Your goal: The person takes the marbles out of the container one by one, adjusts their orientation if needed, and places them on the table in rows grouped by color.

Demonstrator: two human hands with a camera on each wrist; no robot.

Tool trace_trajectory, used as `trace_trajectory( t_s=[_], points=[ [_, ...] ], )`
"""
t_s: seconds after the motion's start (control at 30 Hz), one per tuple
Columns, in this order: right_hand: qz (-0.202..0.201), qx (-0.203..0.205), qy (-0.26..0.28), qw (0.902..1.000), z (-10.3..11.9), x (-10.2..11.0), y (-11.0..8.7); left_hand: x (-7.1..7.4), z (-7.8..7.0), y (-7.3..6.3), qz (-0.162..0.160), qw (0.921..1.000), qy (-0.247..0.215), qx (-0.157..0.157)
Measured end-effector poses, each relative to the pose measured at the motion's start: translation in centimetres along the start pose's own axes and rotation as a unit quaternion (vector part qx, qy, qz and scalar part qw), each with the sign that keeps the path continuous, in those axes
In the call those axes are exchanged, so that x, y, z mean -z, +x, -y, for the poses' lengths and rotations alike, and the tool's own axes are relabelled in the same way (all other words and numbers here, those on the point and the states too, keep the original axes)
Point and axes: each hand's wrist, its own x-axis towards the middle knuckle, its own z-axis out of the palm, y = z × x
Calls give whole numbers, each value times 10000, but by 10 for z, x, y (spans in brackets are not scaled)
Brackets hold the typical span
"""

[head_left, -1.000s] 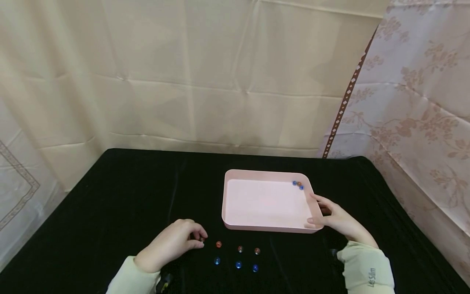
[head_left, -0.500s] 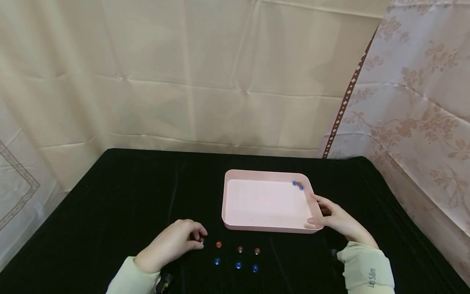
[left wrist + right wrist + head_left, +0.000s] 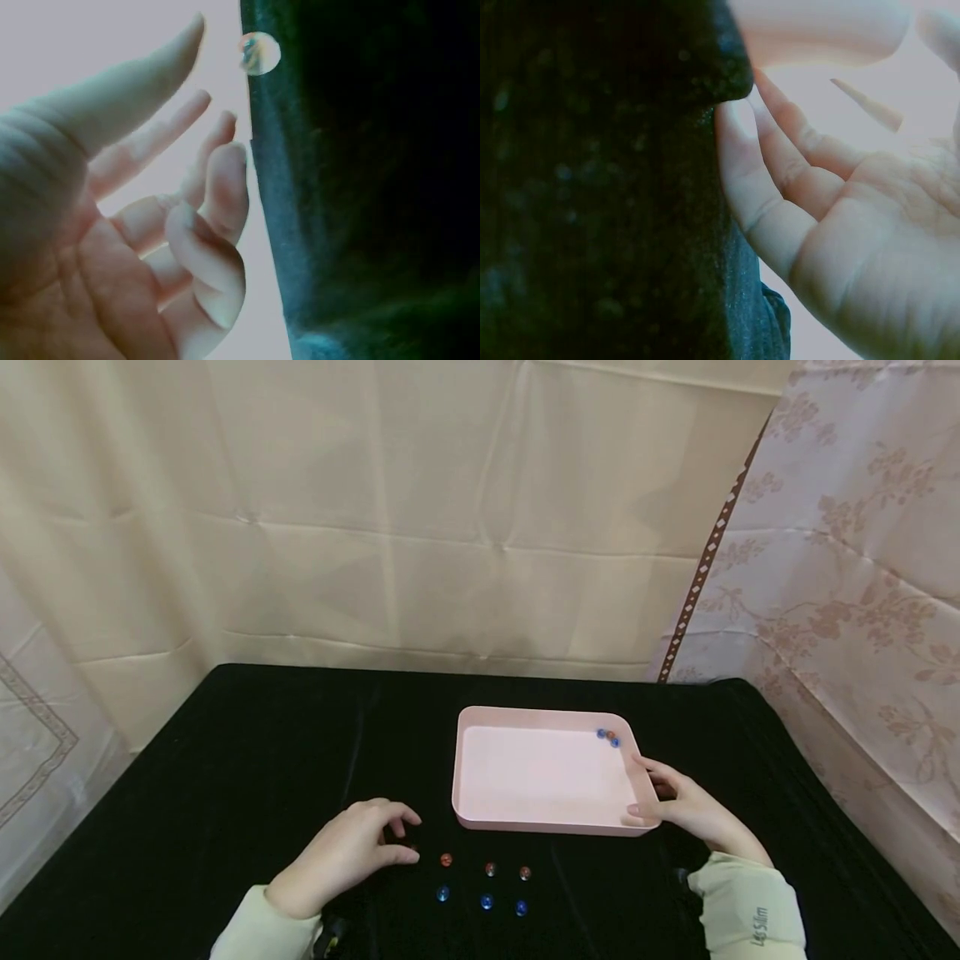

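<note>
My left hand (image 3: 341,856) is low over the black cloth, thumb and index finger spread apart with nothing between them. Just beyond its fingertips in the left wrist view lies a glass marble (image 3: 260,53); in the head view the hand mostly hides it. To the right, a row of reddish marbles (image 3: 447,860) sits behind a row of blue marbles (image 3: 487,902). My right hand (image 3: 693,810) holds the right end of a pink tray (image 3: 547,824), with its thumb over the rim. Inside the tray's far right corner are two blue marbles (image 3: 615,742) and an orange one (image 3: 611,735).
Black cloth (image 3: 285,752) covers the whole table. A cream curtain (image 3: 337,527) hangs behind its far edge, and a floral curtain (image 3: 862,568) hangs along the right side.
My left hand has let go of the marble it pinched: its thumb and index finger have spread and its fingers have risen slightly. The right hand and the tray stay put.
</note>
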Motion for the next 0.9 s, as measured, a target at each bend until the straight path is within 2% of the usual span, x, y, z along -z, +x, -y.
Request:
trace_trajectory(
  t_s=[0.13,0.27,0.53,0.67,0.9],
  points=[
    [11,-7,-20,10000,1,0,0,5,-5,-1,-204,9998,-44,16],
    [-16,0,-41,10000,1,0,0,8,-10,1,-326,9994,-14,-113],
    [-70,10,-124,9999,0,-1,-1,17,-24,8,-273,9992,-82,-268],
    [-61,6,-81,9999,1,-1,-1,20,-32,12,-319,9983,-87,-472],
    [-53,-32,-59,10000,1,-1,-1,19,-44,24,-236,9952,-398,-861]
  ],
)
